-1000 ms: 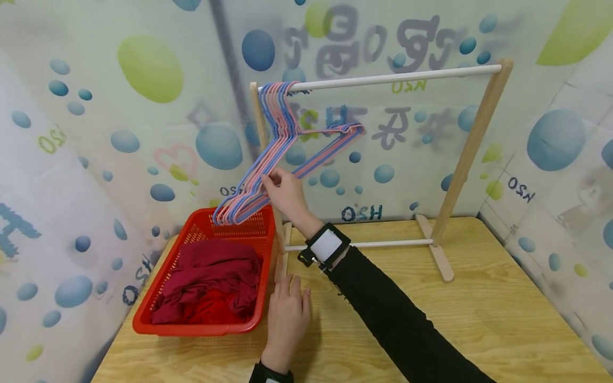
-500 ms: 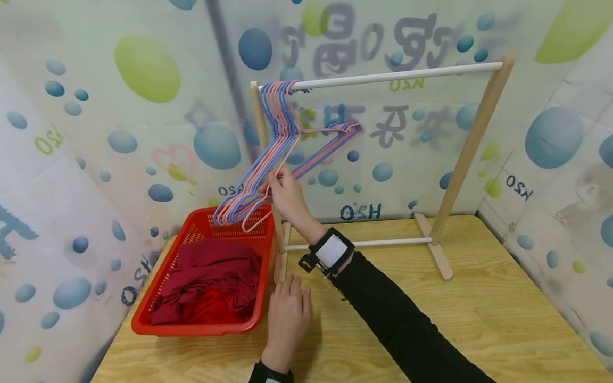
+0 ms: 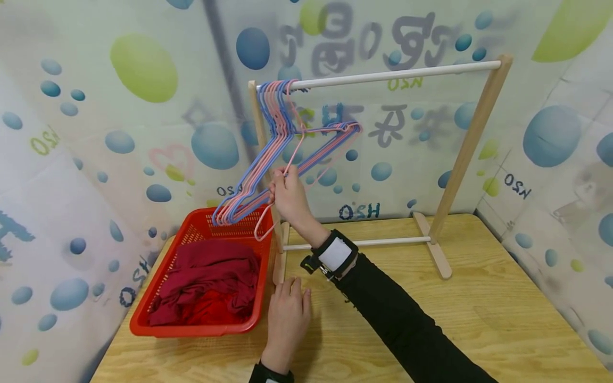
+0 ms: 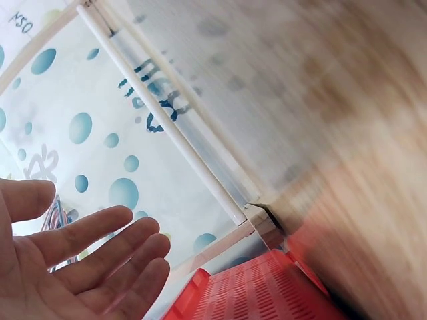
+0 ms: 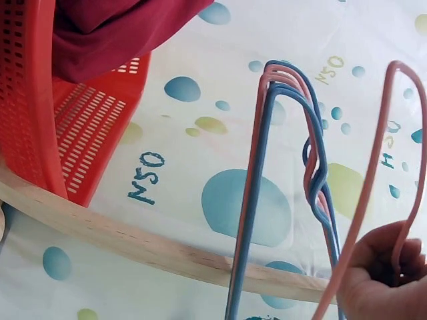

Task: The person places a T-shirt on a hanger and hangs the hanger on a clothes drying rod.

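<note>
My right hand (image 3: 291, 198) grips one pink hanger (image 5: 375, 157) by its side, a little apart from the bunch of blue and pink hangers (image 3: 261, 167). The held hanger's hook is still over the rack's white top rod (image 3: 397, 77). In the right wrist view, curled fingers (image 5: 387, 257) wrap the pink wire. My left hand (image 3: 289, 314) lies low over the table beside the basket, fingers fairly straight and holding nothing. The left wrist view shows its palm and spread fingers (image 4: 113, 247). A red basket (image 3: 264, 298) stands left of it, with dark red cloth (image 3: 210, 271) inside.
The wooden rack's right post (image 3: 471, 149) rises at the right, with its foot (image 3: 433, 247) on the wooden table (image 3: 407, 314). A white lower rod (image 3: 392, 243) joins the two sides. Behind hangs a patterned sheet (image 3: 306, 32) with blue and green spots.
My right hand has taken hold of the outermost pink hanger and drawn it to the right, away from the bunch. The left hand has stayed in place beside the basket.
</note>
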Tool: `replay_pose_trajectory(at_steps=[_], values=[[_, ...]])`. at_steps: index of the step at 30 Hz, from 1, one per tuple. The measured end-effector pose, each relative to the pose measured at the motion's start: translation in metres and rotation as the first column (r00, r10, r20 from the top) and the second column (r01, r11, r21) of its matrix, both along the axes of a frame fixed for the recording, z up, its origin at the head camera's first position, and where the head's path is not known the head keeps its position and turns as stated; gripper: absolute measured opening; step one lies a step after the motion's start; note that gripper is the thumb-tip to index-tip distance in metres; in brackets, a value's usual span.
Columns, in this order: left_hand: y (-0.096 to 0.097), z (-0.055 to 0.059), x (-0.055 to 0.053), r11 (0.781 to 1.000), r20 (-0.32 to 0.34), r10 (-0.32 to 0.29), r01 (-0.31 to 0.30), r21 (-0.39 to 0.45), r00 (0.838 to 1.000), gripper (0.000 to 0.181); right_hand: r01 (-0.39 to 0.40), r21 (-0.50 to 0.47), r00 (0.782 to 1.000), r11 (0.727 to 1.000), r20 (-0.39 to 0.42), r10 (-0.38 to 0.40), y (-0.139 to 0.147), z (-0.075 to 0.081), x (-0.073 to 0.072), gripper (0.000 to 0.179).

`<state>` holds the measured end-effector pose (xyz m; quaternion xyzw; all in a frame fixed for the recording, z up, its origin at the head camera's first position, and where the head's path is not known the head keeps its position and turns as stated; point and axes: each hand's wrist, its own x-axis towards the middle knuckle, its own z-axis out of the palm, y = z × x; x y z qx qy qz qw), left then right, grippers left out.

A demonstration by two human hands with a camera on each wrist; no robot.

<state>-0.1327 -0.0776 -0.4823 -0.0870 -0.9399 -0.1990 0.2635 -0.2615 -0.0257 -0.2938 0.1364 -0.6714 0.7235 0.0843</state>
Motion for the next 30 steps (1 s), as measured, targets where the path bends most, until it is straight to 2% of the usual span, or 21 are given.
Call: replay_pose_trajectory(at_steps=[5, 12, 20, 24, 30], values=[[-0.001, -0.001, 0.0, 1.0, 0.003, -0.001, 0.001, -0.003, 1.0, 0.031, -0.008, -0.03, 1.0, 1.0, 0.007, 0.008, 0.004, 0.007, 0.005, 0.026], [-0.001, -0.001, 0.0, 1.0, 0.034, 0.003, -0.003, -0.001, 0.999, 0.032, -0.049, -0.105, 0.999, 0.993, -0.026, 0.046, 0.015, 0.02, 0.013, 0.019], [-0.002, 0.0, -0.001, 1.0, 0.075, 0.003, -0.004, 0.017, 0.997, 0.033, -0.093, -0.129, 0.995, 0.987, -0.046, 0.087, 0.029, 0.027, 0.024, 0.017], [-0.003, -0.001, -0.001, 1.0, 0.052, -0.001, 0.0, 0.016, 0.999, 0.032, -0.102, -0.128, 0.994, 0.987, -0.046, 0.097, 0.036, 0.025, 0.028, 0.016], [-0.003, -0.003, -0.003, 1.0, -0.005, -0.002, 0.002, 0.006, 1.0, 0.032, -0.129, -0.166, 0.991, 0.978, 0.017, 0.134, 0.049, 0.015, 0.039, 0.012]])
